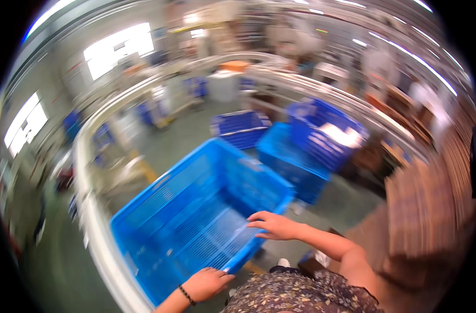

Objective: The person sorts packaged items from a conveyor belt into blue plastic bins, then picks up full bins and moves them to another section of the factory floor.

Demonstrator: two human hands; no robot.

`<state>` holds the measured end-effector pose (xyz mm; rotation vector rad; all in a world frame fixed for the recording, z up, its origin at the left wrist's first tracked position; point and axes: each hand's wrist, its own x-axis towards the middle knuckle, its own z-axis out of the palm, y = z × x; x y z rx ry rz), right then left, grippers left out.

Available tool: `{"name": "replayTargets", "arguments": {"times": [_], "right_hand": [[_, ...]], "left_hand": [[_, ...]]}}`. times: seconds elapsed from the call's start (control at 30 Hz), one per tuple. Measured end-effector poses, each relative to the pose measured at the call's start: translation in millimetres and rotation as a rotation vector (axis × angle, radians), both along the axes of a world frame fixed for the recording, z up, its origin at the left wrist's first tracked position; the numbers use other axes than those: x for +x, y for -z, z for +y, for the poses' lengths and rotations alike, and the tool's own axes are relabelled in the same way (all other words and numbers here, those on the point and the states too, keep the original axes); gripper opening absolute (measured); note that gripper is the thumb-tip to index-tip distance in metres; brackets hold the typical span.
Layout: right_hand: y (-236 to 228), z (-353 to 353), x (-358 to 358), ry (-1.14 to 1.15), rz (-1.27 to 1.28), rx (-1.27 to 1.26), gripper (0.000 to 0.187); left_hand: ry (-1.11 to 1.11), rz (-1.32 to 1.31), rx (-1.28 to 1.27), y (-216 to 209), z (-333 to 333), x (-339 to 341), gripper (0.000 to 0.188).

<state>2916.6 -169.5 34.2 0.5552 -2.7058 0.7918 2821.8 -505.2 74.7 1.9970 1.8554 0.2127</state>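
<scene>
A large bright-blue plastic crate (160,206) with a slatted bottom is right in front of me, tilted, with nothing in it that I can make out. My left hand (205,285), with a dark beaded bracelet at the wrist, is closed over the crate's near rim. Farther right, my right hand (275,226) reaches across the crate's near right side. Its fingers are stretched out and slightly apart over the inside, and I cannot tell whether they touch the rim. Motion blurs part of the view.
Beyond the crate stand a lighter-blue crate (293,161) with a dark-blue basket (321,128) on it holding pale items, and another dark-blue basket (240,128). A pale rail (89,224) curves along the left and back. Stacked flattened cardboard (420,208) stands at right.
</scene>
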Motion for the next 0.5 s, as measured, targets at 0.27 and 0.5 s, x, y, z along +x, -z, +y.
{"name": "replayTargets", "arguments": {"times": [0.27,0.5], "right_hand": [[159,116,215,0.520,-0.235,-0.120,0.038],[216,199,277,0.516,-0.605,-0.292,0.041]], "left_hand": [[0.288,-0.357,0.135,11,256,59,0.036],[0.359,-0.406,0.039,38,436,86,0.039]]}}
